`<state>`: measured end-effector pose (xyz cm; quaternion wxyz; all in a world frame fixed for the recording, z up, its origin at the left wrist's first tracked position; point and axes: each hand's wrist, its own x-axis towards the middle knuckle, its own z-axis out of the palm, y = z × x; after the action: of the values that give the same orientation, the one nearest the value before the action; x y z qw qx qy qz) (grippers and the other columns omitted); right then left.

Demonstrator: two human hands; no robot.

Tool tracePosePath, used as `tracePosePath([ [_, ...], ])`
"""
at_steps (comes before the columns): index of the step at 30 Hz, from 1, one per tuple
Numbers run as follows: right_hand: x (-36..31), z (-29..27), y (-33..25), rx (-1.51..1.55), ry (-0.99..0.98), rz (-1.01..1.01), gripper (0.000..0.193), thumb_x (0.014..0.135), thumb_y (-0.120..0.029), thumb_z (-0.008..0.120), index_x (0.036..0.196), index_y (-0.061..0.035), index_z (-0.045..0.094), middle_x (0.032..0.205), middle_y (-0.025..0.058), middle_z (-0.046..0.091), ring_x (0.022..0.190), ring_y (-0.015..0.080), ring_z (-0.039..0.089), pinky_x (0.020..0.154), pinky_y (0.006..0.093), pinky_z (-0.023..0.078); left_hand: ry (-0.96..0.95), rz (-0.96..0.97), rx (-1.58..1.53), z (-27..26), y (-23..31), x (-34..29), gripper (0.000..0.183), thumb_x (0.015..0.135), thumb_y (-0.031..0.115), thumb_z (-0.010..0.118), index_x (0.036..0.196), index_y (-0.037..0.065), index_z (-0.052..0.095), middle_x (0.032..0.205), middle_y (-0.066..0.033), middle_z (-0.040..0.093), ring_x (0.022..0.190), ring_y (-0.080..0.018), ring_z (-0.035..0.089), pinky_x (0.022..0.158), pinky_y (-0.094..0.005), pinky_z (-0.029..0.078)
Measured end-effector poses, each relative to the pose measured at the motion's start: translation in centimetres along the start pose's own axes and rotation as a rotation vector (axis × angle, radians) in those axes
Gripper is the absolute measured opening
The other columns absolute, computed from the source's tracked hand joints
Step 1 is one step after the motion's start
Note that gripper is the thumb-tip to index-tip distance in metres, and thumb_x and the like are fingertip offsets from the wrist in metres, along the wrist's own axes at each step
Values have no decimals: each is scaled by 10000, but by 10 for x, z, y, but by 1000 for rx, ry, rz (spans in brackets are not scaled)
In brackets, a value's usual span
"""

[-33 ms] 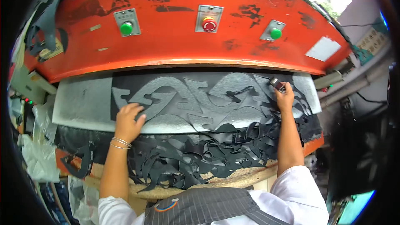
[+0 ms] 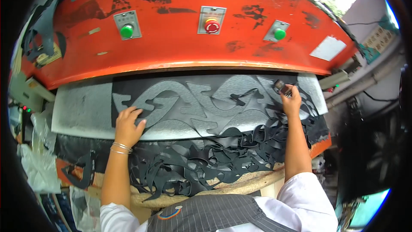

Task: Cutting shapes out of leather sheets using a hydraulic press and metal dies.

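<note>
A black sheet (image 2: pixel 195 114) lies on the pale grey board, cut through with curved and pointed outlines. At its left part, the fingertips of my left hand (image 2: pixel 128 126) rest on the material, the thumb apart from the fingers and nothing held. Over the sheet's far right end, my right hand (image 2: pixel 292 102) grips a small dark boxy object (image 2: pixel 281 87) with a shiny side; its exact kind is not clear. Part of that object is covered by my fingers. Next to the right wrist, narrow cut strips of the sheet hang toward the near edge.
An orange machine front (image 2: pixel 171 47) spans the far side, with green buttons (image 2: pixel 126 31) and a red knob (image 2: pixel 212 26). The pale board (image 2: pixel 77 107) runs beneath it. Tangled black offcuts (image 2: pixel 201 159) heap along the near edge. Plastic bags (image 2: pixel 40 163) hang at left.
The whole scene has shifted slightly left in the picture. My hands keep nearly the same places on the sheet, and the right one still holds the dark boxy object.
</note>
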<state>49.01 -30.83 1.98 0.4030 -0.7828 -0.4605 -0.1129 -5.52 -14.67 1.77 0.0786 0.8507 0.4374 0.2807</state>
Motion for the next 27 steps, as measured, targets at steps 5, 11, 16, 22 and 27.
tracePosePath([
  [5, -102, -42, -101, 80, -579, -313, 318, 636, 5, 686, 931, -49, 580, 1013, 155, 640, 964, 319, 602, 813, 393, 495, -73, 62, -110, -2, -40, 12, 150, 717, 137, 715, 769, 45, 608, 850, -98, 581, 848, -307, 535, 761, -397, 438],
  [11, -218, -61, -123, 189, -1035, -346, 176, 773, -69, 636, 927, -59, 552, 1303, 145, 537, 1087, 323, 583, 857, 412, 503, 242, -262, -99, 16, -114, 55, 242, 823, 206, 674, 944, -1, 640, 909, -192, 636, 863, -355, 596, 801, -418, 477],
  [16, -160, -88, -130, -16, -1291, -641, 443, 719, -135, 647, 1158, -111, 585, 1417, 110, 437, 1231, 296, 496, 955, 458, 415, 16, -592, 115, 21, -169, 98, 543, 806, 408, 672, 1013, -91, 623, 1059, -306, 624, 968, -449, 603, 840, -465, 478],
  [22, -36, -63, -39, -114, -939, -285, 363, 779, -221, 662, 1109, -70, 638, 1017, 156, 658, 1007, 351, 593, 848, 469, 470, -109, -666, 321, 23, -172, 119, 593, 828, 485, 654, 967, -91, 628, 1007, -313, 625, 999, -480, 581, 852, -483, 470],
  [27, 63, -33, 120, -448, -323, 294, 493, 849, -429, 637, 1184, -69, 595, 1195, 196, 594, 1146, 362, 545, 940, 484, 440, -75, -587, 276, 43, -169, 122, 502, 889, 409, 600, 1008, -78, 620, 990, -300, 626, 986, -475, 580, 855, -481, 459],
])
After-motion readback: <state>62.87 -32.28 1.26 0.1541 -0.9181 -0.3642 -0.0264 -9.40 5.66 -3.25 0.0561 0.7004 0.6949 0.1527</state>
